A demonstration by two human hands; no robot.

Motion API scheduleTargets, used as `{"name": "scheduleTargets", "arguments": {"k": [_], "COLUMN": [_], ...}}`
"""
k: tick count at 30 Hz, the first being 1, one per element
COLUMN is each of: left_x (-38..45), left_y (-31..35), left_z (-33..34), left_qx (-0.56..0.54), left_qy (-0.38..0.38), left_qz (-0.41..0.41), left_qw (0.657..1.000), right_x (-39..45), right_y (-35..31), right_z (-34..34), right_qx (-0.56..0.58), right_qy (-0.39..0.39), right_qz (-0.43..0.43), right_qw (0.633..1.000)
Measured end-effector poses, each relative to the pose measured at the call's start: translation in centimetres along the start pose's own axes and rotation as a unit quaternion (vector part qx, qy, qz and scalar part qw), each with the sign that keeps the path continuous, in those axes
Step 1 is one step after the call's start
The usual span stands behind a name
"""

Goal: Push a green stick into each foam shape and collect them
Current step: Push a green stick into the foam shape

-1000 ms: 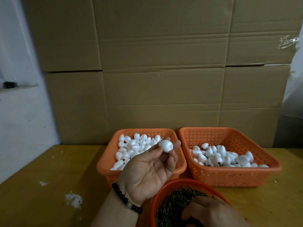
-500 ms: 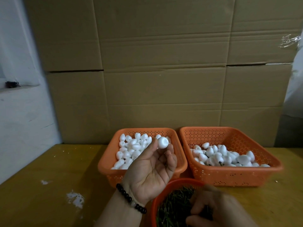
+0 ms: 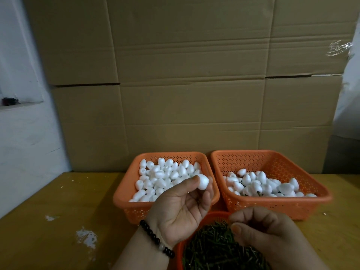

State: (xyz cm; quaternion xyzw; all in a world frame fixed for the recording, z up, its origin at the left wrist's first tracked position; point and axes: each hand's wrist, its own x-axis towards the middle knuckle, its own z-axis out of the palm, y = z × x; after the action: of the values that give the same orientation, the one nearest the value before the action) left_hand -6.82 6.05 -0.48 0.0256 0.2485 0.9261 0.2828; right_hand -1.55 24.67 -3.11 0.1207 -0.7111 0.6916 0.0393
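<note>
My left hand [image 3: 183, 209], palm up with a dark bead bracelet at the wrist, pinches one white foam shape [image 3: 203, 182] at its fingertips in front of the left orange basket [image 3: 124, 193], which is full of plain foam shapes. My right hand [image 3: 266, 234] hovers over the round orange bowl [image 3: 180, 250] of green sticks [image 3: 212, 248], thumb and fingers curled together at the pile; whether a stick is between them I cannot tell. The right orange basket [image 3: 272, 203] holds foam shapes, some with dark stems showing.
The baskets stand side by side at the back of a yellow wooden table [image 3: 58, 221] with white foam crumbs [image 3: 86, 235] on its left part. A wall of cardboard boxes [image 3: 185, 84] rises right behind the baskets. A white wall is at the left.
My right hand has lifted from deep in the stick bowl, fingers now pinched together above the pile. My left hand keeps holding the foam shape, shifted a little.
</note>
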Motion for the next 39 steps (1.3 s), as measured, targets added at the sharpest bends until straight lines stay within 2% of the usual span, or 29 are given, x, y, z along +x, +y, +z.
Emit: {"name": "scheduleTargets", "arguments": {"k": [8,17,30,36,39], "left_x": [0.2,0.2,0.1,0.3,0.2], "left_y": [-0.6,-1.0,-1.7,-2.9,-3.2], "left_z": [0.2,0.3,0.6,0.8,1.0], "left_qx": [0.115,0.168,0.162,0.111,0.099], "left_qy": [-0.021,-0.01,0.013,0.027,0.018], "left_qz": [0.065,0.101,0.078,0.044,0.033], "left_qw": [0.991,0.981,0.984,0.992,0.994], "right_x": [0.0,1.3,1.5,1.3,1.1], "right_y": [-0.4,-0.7,0.1,0.5,0.3], "right_z": [0.3,0.8,0.9,0.7,0.6], "right_qx": [0.047,0.15,0.101,0.026,-0.055], "right_qy": [0.038,0.088,0.129,0.155,0.171], "right_qz": [-0.001,0.008,-0.035,-0.084,-0.115], "right_qw": [0.998,0.985,0.986,0.984,0.977]}}
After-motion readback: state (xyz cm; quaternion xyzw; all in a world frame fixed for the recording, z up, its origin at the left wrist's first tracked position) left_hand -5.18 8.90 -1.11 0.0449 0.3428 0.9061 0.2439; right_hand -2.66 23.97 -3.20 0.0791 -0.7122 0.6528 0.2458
